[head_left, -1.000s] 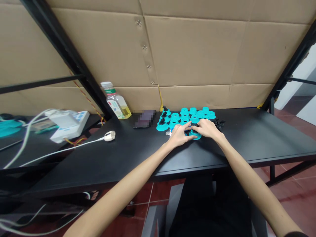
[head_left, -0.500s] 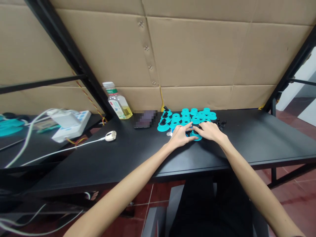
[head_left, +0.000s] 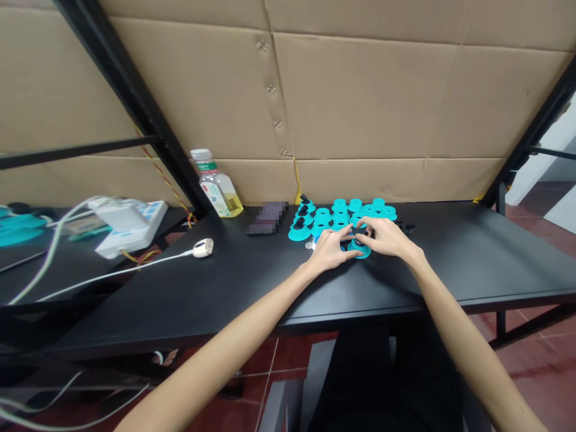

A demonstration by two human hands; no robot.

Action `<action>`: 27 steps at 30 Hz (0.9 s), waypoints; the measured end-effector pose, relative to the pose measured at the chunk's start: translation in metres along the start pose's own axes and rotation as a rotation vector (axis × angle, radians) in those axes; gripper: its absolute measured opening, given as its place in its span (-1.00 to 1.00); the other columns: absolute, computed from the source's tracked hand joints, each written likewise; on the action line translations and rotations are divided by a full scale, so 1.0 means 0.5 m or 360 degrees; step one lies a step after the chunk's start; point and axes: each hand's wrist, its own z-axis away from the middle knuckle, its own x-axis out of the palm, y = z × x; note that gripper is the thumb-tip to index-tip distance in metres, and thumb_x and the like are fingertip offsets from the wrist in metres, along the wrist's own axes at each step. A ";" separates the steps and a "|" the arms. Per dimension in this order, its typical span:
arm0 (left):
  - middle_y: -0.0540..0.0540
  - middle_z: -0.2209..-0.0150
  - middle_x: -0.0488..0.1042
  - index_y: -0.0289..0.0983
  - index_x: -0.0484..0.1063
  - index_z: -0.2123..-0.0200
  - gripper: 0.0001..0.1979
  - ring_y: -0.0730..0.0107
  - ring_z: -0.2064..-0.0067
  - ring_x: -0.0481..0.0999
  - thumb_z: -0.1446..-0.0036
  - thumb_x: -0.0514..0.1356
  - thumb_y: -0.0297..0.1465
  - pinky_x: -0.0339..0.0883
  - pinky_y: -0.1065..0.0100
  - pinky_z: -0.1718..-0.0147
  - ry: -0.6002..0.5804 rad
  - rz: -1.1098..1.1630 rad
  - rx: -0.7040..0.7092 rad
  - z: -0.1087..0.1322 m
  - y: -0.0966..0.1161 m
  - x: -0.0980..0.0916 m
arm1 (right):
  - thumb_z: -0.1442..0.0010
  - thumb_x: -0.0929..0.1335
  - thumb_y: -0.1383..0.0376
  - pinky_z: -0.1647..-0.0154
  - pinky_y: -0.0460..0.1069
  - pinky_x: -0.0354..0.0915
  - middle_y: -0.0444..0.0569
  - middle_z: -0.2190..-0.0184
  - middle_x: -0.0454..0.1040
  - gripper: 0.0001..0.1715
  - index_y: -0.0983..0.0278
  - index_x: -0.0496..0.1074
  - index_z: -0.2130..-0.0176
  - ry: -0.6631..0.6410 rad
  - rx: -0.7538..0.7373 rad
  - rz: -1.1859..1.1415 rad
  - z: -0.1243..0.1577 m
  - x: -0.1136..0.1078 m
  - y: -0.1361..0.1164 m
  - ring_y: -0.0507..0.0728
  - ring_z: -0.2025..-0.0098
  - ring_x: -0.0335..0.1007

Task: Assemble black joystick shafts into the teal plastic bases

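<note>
Both my hands meet over a turquoise plastic flanged spool (head_left: 359,248) at the front of the group, and a black knob (head_left: 359,242) sits on top of it. My left hand (head_left: 330,251) grips the spool's left side with its fingertips. My right hand (head_left: 387,237) curves over from the right, with its fingers on the knob. Behind them stand several more turquoise spools (head_left: 341,213) in close rows. Some at the left, such as one (head_left: 299,234), carry black knobs. My hands hide part of the group.
The black table (head_left: 468,264) has a cardboard wall behind it. A bottle of yellow liquid (head_left: 216,189), a pixelated phone (head_left: 267,218), a white plug (head_left: 203,248), small black parts (head_left: 408,227) and a power strip (head_left: 132,231) with cables lie around.
The view has drifted slightly right. My hands stay on the front spool, with my right hand raised a little, and more of the black knob now shows between them.
</note>
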 end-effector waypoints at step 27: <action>-0.13 0.00 0.53 -0.19 0.33 -0.14 -0.28 0.04 -0.15 0.39 0.08 0.32 -0.04 0.08 0.05 -0.20 -0.0023 -0.0051 -0.0113 0.001 0.000 0.001 | -0.21 0.22 -0.12 0.47 -0.09 -0.07 -0.07 0.57 0.43 -0.42 0.28 0.44 0.48 0.0179 0.0159 0.0199 0.005 0.004 -0.014 0.04 0.49 0.26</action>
